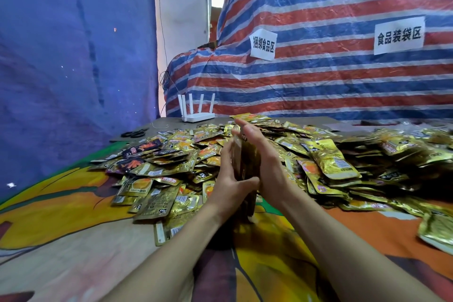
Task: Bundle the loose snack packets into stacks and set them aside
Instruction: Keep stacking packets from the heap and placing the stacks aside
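My two bare forearms reach forward over a brightly printed orange and yellow cloth (73, 216) that covers the work surface. Just beyond them, my left hand (226, 186) and right hand (267, 162) close in from either side on a stack of snack packets (245, 159) standing on edge between my palms, its lower end down on the cloth. My left hand grips it, fingers upright along the left face and thumb hooked across the near edge. My right hand is flat, its straight fingers pressed against the right face. Behind and around my hands, a wide heap of loose gold foil packets (171, 169) spreads across the cloth, reaching far to the right. Past the heap on the left lie black scissors (134, 133), and further back stands a white router (197, 116) with upright antennas. A red, white and blue striped tarp (318, 81) rises behind, carrying two white paper signs (263, 44) with Chinese writing. A blue sheet (61, 56) hangs at the left.
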The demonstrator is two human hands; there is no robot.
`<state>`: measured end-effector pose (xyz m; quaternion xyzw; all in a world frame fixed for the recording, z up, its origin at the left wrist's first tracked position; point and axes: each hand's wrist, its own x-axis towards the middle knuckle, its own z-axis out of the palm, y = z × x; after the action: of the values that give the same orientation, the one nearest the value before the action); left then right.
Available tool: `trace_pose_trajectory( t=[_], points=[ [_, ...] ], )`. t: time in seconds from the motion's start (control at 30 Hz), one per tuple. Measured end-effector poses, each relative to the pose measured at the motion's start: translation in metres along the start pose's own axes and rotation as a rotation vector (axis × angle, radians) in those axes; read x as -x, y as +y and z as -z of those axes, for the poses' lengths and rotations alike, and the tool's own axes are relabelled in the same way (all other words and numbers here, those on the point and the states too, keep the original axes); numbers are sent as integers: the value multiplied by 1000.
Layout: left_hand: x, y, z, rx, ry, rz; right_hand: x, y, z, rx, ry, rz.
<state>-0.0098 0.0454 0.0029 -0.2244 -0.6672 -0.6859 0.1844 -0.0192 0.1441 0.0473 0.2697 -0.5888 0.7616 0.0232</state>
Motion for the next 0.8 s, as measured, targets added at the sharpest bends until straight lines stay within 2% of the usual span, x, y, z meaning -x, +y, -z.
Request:
trace_pose_trajectory(
  t=[0.13,0.23,0.33,0.43,0.57,0.67,0.8],
  points=[
    [-1,-5,2,-12,-1,158,-2,5,1,-120,144,-123],
    [-2,-5,3,-152,-37,234,-5,2,5,-103,206,-213],
    [-1,-5,5,-289,-129,233,-10,1,9,-65,258,-238],
    [0,-8,4,-308,-144,192,-8,-1,5,-22,206,-318],
    [1,0,-4,-164,-59,209,-9,-6,7,-4,169,-223],
    [-5,7,-10,-54,30,121,-11,-17,8,-83,119,-200],
    [-11,12,-13,1,2,99,-13,-23,15,-190,118,-173]
  ],
)
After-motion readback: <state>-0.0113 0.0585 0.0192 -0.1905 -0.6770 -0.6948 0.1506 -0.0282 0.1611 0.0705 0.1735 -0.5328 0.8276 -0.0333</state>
